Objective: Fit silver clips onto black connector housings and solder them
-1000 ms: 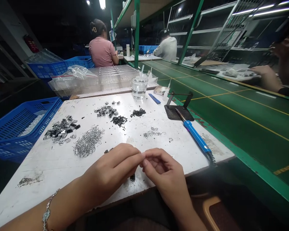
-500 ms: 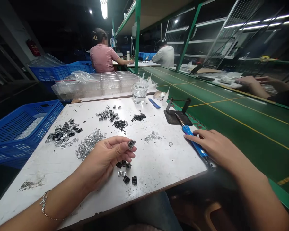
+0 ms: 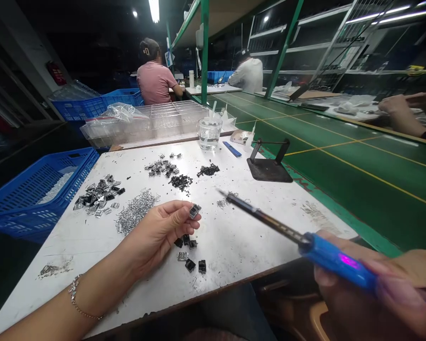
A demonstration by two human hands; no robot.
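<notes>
The person's left hand (image 3: 163, 222) pinches a small black-and-silver part (image 3: 194, 211) between thumb and fingers, holding it up over the front half of the worktop (image 3: 241, 255). The right hand (image 3: 394, 293), at the lower right and close to the camera, is wrapped around the blue handle of a soldering iron (image 3: 326, 251); the slim metal tip points inward and away from the body, apart from the held part and in line of sight with a thin scatter of wire bits (image 3: 223, 202). Just beneath the left hand lie several loose parts (image 3: 190, 265), most of them black. A heap of bent metal pins (image 3: 137, 210) sits beside that hand, and farther left is a pile of clear and black pieces (image 3: 99, 194). Beyond these rest a cluster of silvery pieces (image 3: 161, 167) and two small mounds of black bits (image 3: 180, 182). A dark metal stand (image 3: 270, 169) is near the right edge, with a blue strip (image 3: 232, 148) and a glass cup (image 3: 209, 132) toward the back. A blue crate (image 3: 17, 189) stands to the left of the worktop.
</notes>
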